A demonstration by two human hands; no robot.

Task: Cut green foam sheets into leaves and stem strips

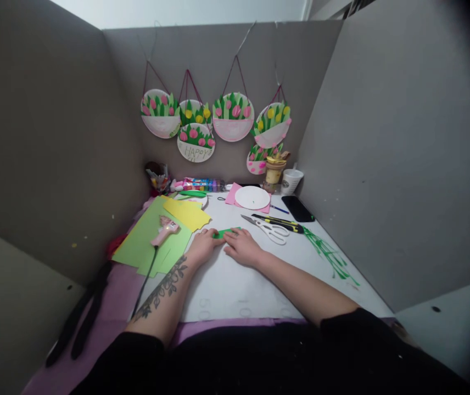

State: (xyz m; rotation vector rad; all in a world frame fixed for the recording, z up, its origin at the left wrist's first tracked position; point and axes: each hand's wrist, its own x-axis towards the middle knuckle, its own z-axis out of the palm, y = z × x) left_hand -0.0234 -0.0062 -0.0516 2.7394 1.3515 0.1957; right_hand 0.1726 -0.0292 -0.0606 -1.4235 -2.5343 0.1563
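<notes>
A small strip of green paper (227,233) lies on the white sheet (227,285) in the middle of the table. At its left end my left hand (204,244) has its fingers closed on the paper. My right hand (242,246) rests palm down over the paper's right part, its fingers spread over the edge. Both hands are close together, with the strip between them. White-handled scissors (274,230) lie just right of my right hand. Left of my left hand, a pink glue gun (164,231) sits on light green sheets (136,244).
Yellow paper (188,213) is behind my left hand. A cutter (280,222), a phone (298,208) and green scraps (329,252) lie on the right. A white paper plate (252,197), cups (291,181) and pens stand or lie farther back, below hanging plate crafts (234,129).
</notes>
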